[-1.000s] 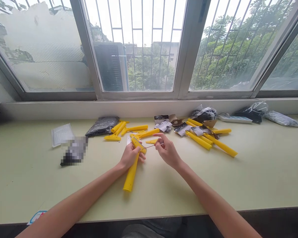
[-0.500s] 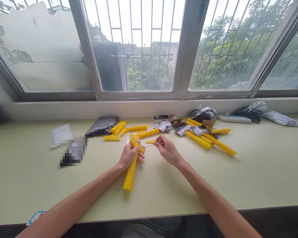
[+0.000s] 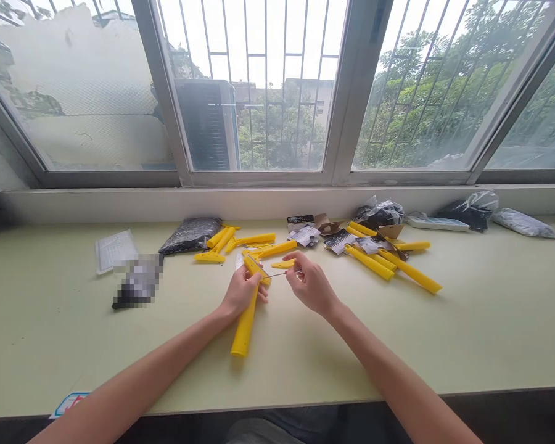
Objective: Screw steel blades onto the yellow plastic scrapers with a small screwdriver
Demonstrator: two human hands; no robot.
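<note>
My left hand (image 3: 242, 288) is closed around a yellow scraper (image 3: 244, 324) near its head, with the handle slanting down toward me. The thumb lies on the scraper's neck and a few fingers show behind it. A thin screwdriver (image 3: 280, 274) is pinched in my right hand (image 3: 313, 282), its shaft pointing left. The tip meets the right end of the scraper head, though the exact contact is too small to make out. Just behind the shaft lies a loose yellow piece (image 3: 283, 264). More yellow scrapers (image 3: 219, 246) lie beyond my left hand.
Yellow handles (image 3: 370, 262) and printed cards (image 3: 338, 241) are heaped at the right back. A dark plastic bag (image 3: 189, 235), a clear flat case (image 3: 115, 251) and a blurred packet (image 3: 139, 282) lie left. Several bags (image 3: 474, 211) line the window wall. The table's front edge runs near my forearms.
My right hand has shifted slightly and its fingers have changed position around the screwdriver. The left hand still holds the scraper in nearly the same place.
</note>
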